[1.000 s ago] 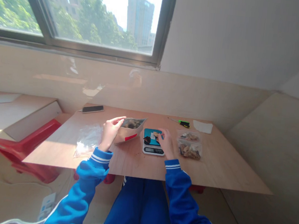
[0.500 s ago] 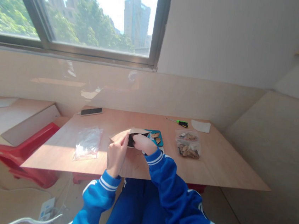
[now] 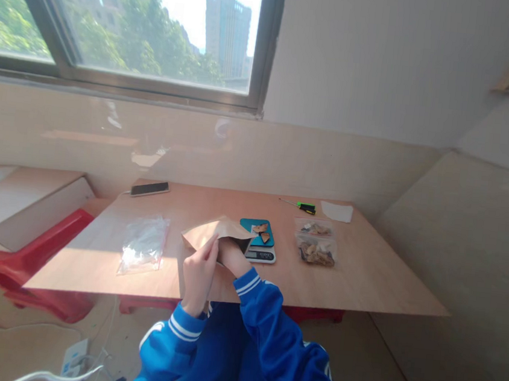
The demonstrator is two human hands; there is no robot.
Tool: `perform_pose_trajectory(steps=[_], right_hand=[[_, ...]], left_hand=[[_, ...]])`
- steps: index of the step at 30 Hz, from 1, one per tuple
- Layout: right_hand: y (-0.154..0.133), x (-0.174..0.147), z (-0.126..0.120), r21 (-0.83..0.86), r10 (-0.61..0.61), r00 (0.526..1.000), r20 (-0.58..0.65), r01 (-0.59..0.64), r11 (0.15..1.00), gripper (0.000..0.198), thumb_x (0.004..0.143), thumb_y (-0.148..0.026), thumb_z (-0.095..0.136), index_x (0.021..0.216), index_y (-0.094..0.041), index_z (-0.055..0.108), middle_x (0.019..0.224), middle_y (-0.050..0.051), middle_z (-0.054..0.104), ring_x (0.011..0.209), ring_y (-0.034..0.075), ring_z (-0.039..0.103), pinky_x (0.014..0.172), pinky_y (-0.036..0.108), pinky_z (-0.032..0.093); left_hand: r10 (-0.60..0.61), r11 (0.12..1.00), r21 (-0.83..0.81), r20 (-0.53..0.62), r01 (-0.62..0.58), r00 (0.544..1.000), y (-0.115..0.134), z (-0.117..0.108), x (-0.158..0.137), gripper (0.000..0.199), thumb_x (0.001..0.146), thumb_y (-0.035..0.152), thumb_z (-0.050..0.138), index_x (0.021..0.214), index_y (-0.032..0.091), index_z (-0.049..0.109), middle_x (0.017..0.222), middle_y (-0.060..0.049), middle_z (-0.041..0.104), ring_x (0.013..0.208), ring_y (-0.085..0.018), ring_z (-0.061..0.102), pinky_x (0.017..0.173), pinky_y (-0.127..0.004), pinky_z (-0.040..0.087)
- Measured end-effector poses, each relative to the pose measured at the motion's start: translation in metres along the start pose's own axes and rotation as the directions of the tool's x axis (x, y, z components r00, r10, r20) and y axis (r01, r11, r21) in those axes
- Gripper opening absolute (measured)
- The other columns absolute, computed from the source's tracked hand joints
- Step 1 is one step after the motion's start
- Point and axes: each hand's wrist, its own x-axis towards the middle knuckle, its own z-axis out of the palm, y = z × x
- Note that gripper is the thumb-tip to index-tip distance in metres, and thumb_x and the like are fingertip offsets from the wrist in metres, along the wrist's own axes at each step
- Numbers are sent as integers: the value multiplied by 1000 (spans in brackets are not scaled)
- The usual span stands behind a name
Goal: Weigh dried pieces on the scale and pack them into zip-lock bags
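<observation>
My left hand (image 3: 199, 271) is closed on the near edge of a brown paper bag (image 3: 207, 232), whose mouth gapes to the right. My right hand (image 3: 233, 257) reaches inside that bag; its fingers are hidden, so I cannot tell what they hold. Just right of the bag is a kitchen scale (image 3: 266, 255) with a teal top and a dark display. Brown dried pieces (image 3: 263, 233) lie on its top. Farther right are two clear zip bags, a larger one (image 3: 317, 253) and a smaller one (image 3: 316, 228), both with brown dried pieces inside.
Clear plastic bags (image 3: 144, 244) lie on the left of the table. Along the back are a phone (image 3: 150, 188) with a cable, screwdrivers (image 3: 303, 207) and a white paper piece (image 3: 336, 211). A red stool (image 3: 55, 242) stands left of the table.
My right hand has gone deeper into the paper bag, and its fingers are now out of sight. The bag has tilted, uncovering the scale's display. The whole view has shifted slightly.
</observation>
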Motion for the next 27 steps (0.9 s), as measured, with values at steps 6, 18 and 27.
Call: perform_pose_trajectory(steps=[6,18,27], right_hand=[[-13,-2,0,-143,77,994,82,-64,988,13,88,-22,61,93,-12,66,95,7,69,93,22,65,88,41,51],[-82,-50,-93,-7,-79,985,154,81,997,19,82,-8,54,84,-19,69,93,4,68,84,16,64,78,29,53],[-1,-68,-146,365,180,929,-324,-52,930,36,77,-25,64,111,-23,51,117,7,61,100,17,64,87,33,54]], left_hand=[[12,1000,26,-2,-11,1000,-6,-3,-2,38,91,42,45,120,27,65,111,-6,72,83,-22,71,72,-30,52],[-104,993,-69,-40,101,994,0,-17,21,31,84,44,54,100,28,75,103,-3,75,102,-29,68,80,-36,54],[-125,989,-94,-160,111,979,-4,-33,40,34,85,43,53,106,23,73,108,-4,73,109,-28,64,91,-36,50]])
